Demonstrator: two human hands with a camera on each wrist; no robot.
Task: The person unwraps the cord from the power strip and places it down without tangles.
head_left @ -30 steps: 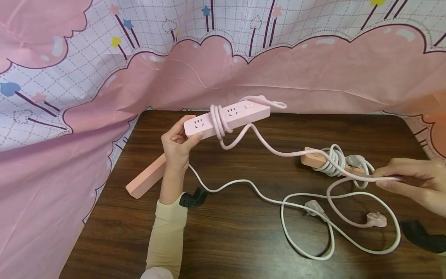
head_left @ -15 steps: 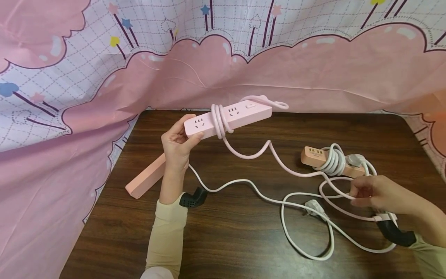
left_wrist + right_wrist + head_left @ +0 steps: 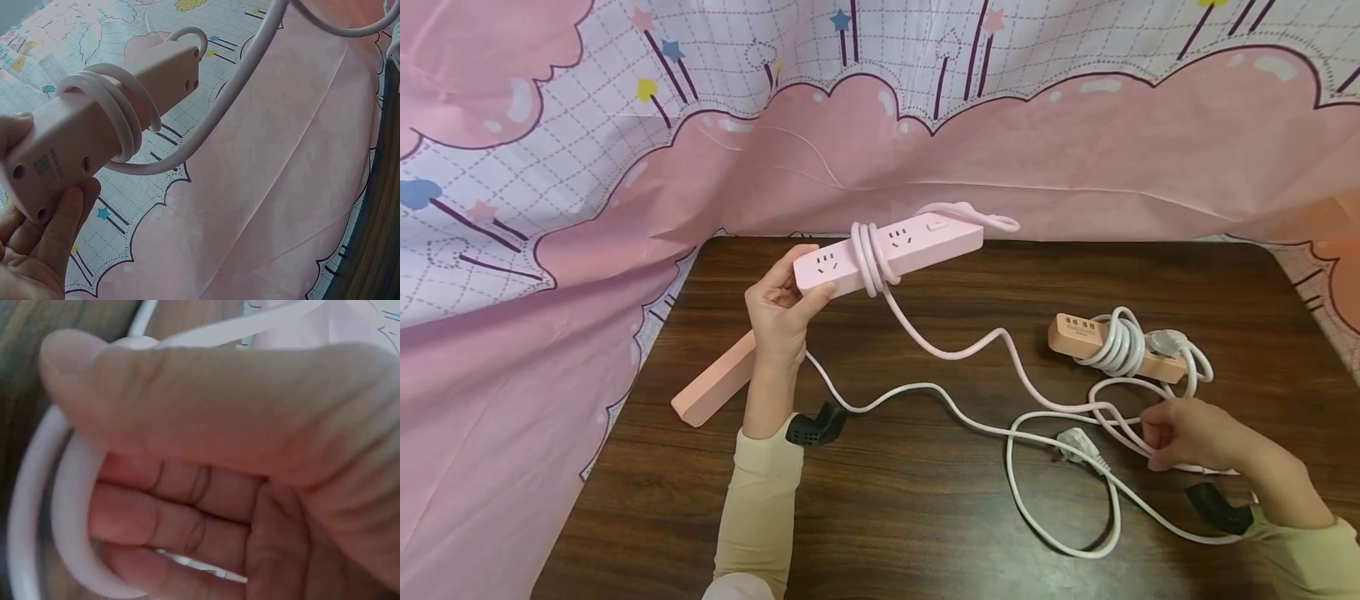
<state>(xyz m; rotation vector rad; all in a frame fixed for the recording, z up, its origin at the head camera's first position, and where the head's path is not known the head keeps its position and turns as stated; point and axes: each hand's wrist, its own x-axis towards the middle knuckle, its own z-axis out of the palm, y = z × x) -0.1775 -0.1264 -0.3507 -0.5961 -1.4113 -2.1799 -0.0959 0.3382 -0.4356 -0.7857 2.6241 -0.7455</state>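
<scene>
While left hand (image 3: 778,319) grips pink strip (image 3: 921,246) — right hand (image 3: 1197,435) lower, cord (image 3: 952,356) slacker

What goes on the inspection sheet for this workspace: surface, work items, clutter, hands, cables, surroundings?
Surface: dark wood-grain table.
Work items: pink power strip, raised, pink cord wound round it.
Clutter: orange power strip with coiled white cord; salmon bar, partly hidden.
Hands: left hand grips the pink power strip's end; right hand holds the pink cord.
Cables: pink cord slack; loose white cord, loose white plug on table.
Surroundings: pink cartoon-print cloth behind and left.
</scene>
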